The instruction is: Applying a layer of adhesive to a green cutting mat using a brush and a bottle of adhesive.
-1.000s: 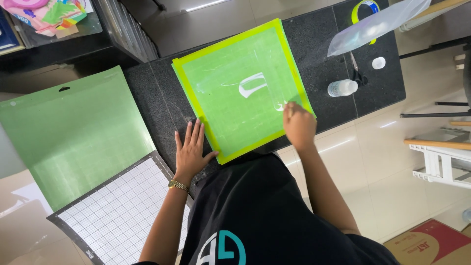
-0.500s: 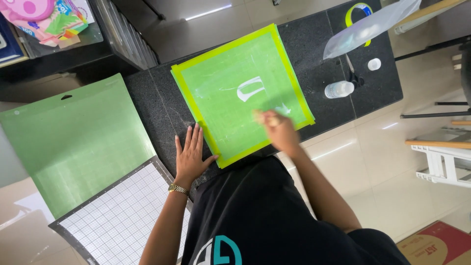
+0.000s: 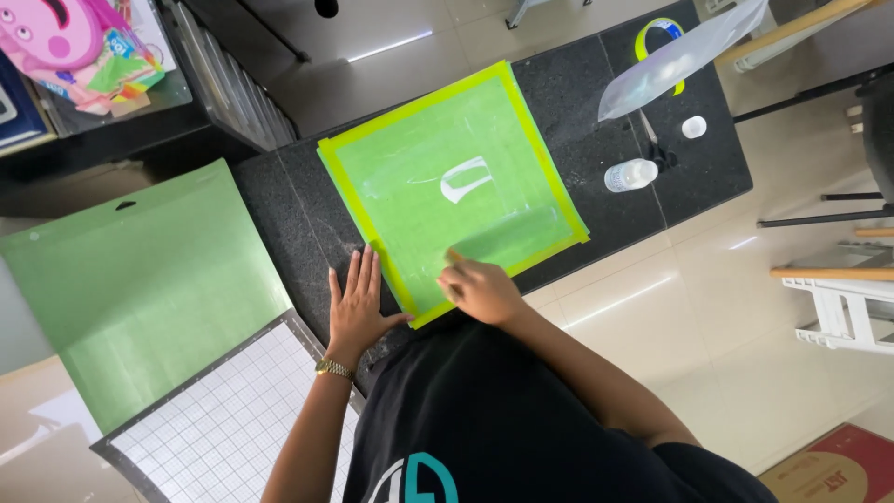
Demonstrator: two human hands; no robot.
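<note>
So there's a long dark speckled stone counter [image 3: 298,200] running across the view, and most of its middle is taken up by a square green cutting mat [image 3: 453,186] with a bright yellow-green border, lying flat and a bit rotated. Off to the left, a bigger plain green sheet [image 3: 130,289] sits beside the counter, with a white gridded mat [image 3: 223,428] overlapping its lower corner. On the green cutting mat there's a small white curved cutout [image 3: 463,180] stuck near the centre. The left hand [image 3: 357,307] is pressed flat on the counter, fingers spread, thumb just touching the mat's near-left edge, holding nothing; there's a gold watch [image 3: 332,369] on that wrist. The right hand [image 3: 480,287] rests on the mat's near edge with fingers curled and one fingertip pressing down on the surface, gripping nothing as far as I can see. Further right on the counter: a clear plastic bag [image 3: 680,58], a small clear bottle [image 3: 630,174] lying on its side, and its white cap [image 3: 694,127].
</note>
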